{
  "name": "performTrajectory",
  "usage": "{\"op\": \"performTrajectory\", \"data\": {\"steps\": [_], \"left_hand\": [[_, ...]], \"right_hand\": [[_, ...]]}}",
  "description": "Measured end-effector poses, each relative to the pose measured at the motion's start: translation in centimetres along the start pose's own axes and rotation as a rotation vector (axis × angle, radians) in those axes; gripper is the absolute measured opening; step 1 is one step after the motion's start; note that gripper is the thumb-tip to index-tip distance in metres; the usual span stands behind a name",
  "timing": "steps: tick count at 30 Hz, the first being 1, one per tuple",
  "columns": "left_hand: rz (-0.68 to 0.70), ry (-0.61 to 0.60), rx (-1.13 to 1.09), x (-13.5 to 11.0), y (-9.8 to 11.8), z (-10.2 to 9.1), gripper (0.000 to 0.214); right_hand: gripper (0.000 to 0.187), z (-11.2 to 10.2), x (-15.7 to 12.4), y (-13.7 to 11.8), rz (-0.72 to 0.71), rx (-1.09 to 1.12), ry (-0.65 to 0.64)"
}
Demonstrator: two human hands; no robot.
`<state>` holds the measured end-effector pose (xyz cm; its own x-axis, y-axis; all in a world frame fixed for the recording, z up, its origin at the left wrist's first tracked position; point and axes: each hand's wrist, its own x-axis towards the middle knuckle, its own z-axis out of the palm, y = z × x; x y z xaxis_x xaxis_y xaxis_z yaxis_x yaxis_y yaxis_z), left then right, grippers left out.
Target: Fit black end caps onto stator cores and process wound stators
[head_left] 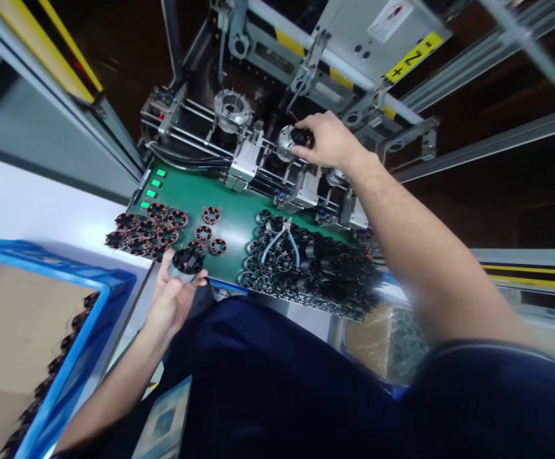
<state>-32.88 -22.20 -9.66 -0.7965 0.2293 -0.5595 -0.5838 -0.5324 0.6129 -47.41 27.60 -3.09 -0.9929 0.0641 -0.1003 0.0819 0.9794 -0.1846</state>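
Observation:
My left hand (175, 293) is wrapped round a motor stator (187, 264) with a grey metal rim and black inner parts, held low at the left front of the machine. Farther up, my right hand (328, 140) has its thumb and fingers closed on a black stator (301, 136) at a round metal fixture (286, 144). Whether that stator is fully seated in the fixture I cannot tell. Just beyond my left hand, several stators wound with copper-coloured coils (166, 234) lie on the green work surface (232, 245).
Many black stators (325, 261) crowd the right of the surface, with blue-handled pliers (284, 237) on top. Another round fixture (232, 109) stands at the left of the machine. A blue crate (115, 284) with coiled parts sits at left. Metal posts and bars surround the machine.

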Motion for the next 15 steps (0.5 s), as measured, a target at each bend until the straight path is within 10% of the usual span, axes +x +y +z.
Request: {"op": "performTrajectory", "data": {"steps": [5, 9, 15], "left_hand": [[-0.028, -0.073, -0.151, -2.2, 1.4, 5.0, 0.081], [-0.069, -0.168, -0.192, -3.1, 2.1, 7.4, 0.078], [-0.105, -0.295, -0.19, -2.1, 1.6, 7.1, 0.075]], "right_hand": [[0.117, 1.6, -5.7, -8.1, -0.087, 0.135, 0.234], [0.083, -0.8, -11.3, -18.5, -0.413, 0.764, -0.085], [0.052, -2.4, -14.9, -25.7, -0.527, 0.723, -0.085]]}}
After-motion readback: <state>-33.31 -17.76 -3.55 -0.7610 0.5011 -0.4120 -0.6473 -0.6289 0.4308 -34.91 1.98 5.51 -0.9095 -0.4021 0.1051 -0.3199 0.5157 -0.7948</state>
